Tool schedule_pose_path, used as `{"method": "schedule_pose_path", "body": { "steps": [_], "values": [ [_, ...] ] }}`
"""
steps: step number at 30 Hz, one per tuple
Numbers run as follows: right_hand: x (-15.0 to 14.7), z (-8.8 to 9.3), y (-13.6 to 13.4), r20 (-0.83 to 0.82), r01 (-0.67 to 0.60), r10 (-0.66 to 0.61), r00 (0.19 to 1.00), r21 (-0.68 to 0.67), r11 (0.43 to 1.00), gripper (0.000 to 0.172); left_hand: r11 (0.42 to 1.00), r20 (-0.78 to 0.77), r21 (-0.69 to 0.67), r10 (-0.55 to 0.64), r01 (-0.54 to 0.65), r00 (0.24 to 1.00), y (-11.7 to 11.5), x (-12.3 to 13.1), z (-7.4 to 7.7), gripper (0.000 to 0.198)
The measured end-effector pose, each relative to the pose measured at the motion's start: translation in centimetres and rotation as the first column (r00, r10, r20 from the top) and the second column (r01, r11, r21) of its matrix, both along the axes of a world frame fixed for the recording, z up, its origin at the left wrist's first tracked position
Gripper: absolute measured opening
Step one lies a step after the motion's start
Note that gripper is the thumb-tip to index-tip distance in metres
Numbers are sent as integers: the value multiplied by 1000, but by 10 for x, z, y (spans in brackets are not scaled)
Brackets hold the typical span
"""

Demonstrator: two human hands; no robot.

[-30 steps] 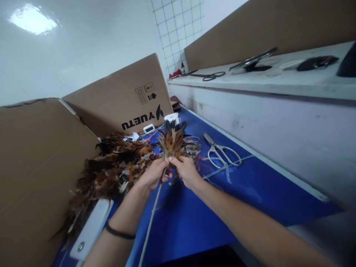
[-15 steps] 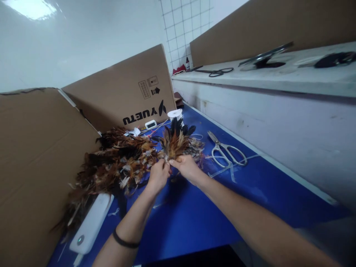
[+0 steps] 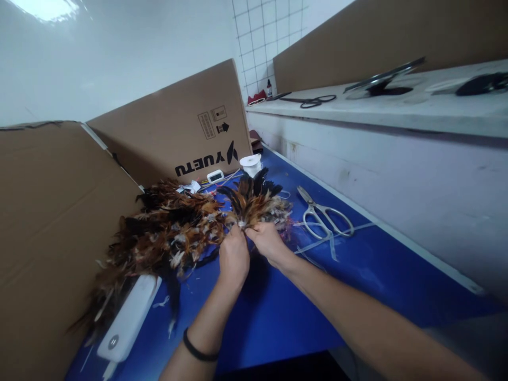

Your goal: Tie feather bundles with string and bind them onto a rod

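Observation:
A bunch of brown and black feathers fans out away from me above the blue table. Its base, with something whitish around it, is pinched between my left hand and my right hand. Both hands are closed, the fingertips almost meeting; what lies under the fingers is hidden. To the left spreads a large heap of similar feathers. Metal scissors lie to the right of my right hand, with pale ribbon strips beside them. Behind the bunch stands a white spool.
Cardboard panels wall off the back and left. A white device with a cable lies at the left front. A small white display sits near the back. Dark scissors rest on the ledge at right.
My left hand has turned and shifted slightly right, its back now facing up more. The feather bunch has spread wider to the left. My right hand stays nearly in place.

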State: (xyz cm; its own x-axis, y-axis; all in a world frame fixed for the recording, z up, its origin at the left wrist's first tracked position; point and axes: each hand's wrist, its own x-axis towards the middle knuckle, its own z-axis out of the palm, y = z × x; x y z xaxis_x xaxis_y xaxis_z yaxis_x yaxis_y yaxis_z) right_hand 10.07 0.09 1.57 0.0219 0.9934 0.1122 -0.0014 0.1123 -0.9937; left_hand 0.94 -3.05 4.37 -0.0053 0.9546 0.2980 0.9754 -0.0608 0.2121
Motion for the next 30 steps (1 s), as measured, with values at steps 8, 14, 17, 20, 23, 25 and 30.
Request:
{"method": "schedule_pose_path", "body": {
  "steps": [8,14,17,20,23,25,30],
  "values": [
    [1,15,-9,-261,22,-58,964,-138,990,32,993,-303,117,57,-22,951,-9,14,-6,34],
    [2,20,-9,-379,22,-63,923,-110,994,26,988,8,135,-75,74,997,-14,11,12,31],
    [4,22,-10,-419,-19,-38,907,-132,991,29,991,399,28,-130,130,908,-10,4,25,29],
    [4,23,-11,-429,-38,-14,903,-112,993,27,958,808,-176,10,226,589,-4,-2,34,23],
    [5,23,-11,-399,-34,-4,917,-90,995,27,884,939,-278,168,375,299,1,-8,37,22],
    [5,23,-10,-349,-47,20,937,-68,997,29,833,947,-316,244,455,211,3,-12,37,23],
    [12,18,-4,-71,-110,115,991,76,991,34,746,942,-336,267,574,204,7,-23,28,32]
  ]
}}
